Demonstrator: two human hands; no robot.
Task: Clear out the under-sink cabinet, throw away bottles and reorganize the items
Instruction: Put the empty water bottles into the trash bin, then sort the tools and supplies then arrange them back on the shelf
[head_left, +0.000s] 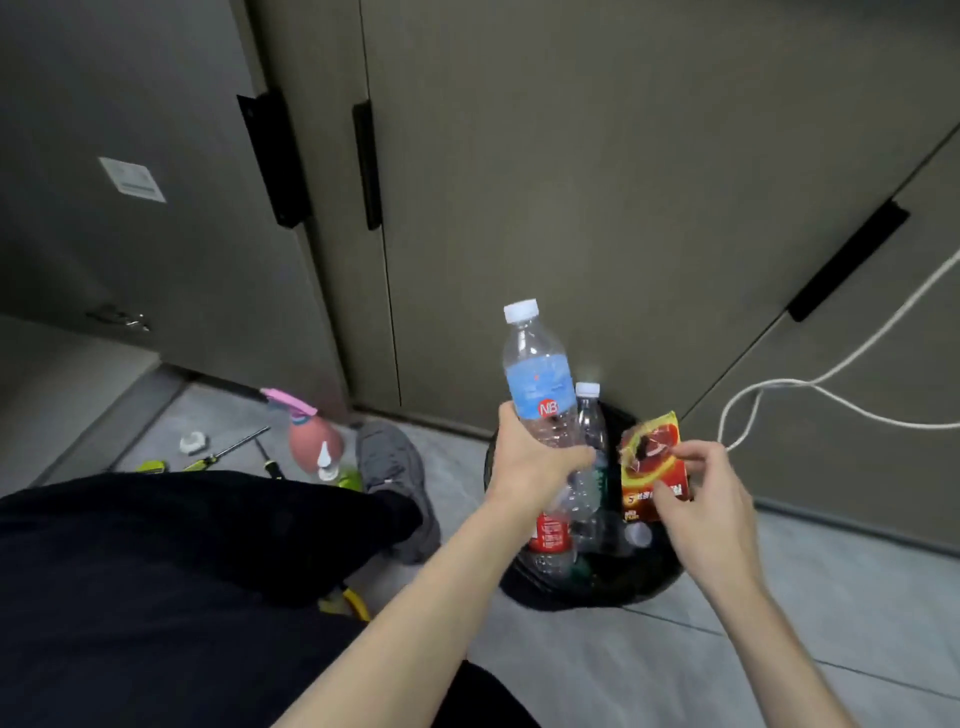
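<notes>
The landmark is the black waste bin (649, 577), which stands on the floor against the base of the grey cabinet doors (597, 208). The left hand (530, 457) is wrapped around the lower body of a clear water bottle (535, 374) with a blue label and white cap, holding it upright directly above the bin's left rim; this position appears chosen so the bottle can be lowered or dropped straight in. The right hand (696, 493) pinches a red and yellow packet (654, 462) between thumb and fingertips above the bin's right side, presumably for disposal as well. Inside the bin, a second clear bottle (589, 441) stands upright, a red-labelled bottle (550, 535) lies near the left wall, and further clear plastic is present but indistinct. Left of the bin, on the floor, lie a pink spray bottle (311, 436), screwdrivers (228, 452) with yellow-green handles and a small white object (193, 442), likely items set aside for reorganising. The person's dark trouser leg and grey shoe (395, 467) sit between these items and the bin. The floor (779, 649) is pale grey tile. Right of the bin, a white cable (779, 384) hangs in front of the cabinet fronts, which carry black bar handles.
</notes>
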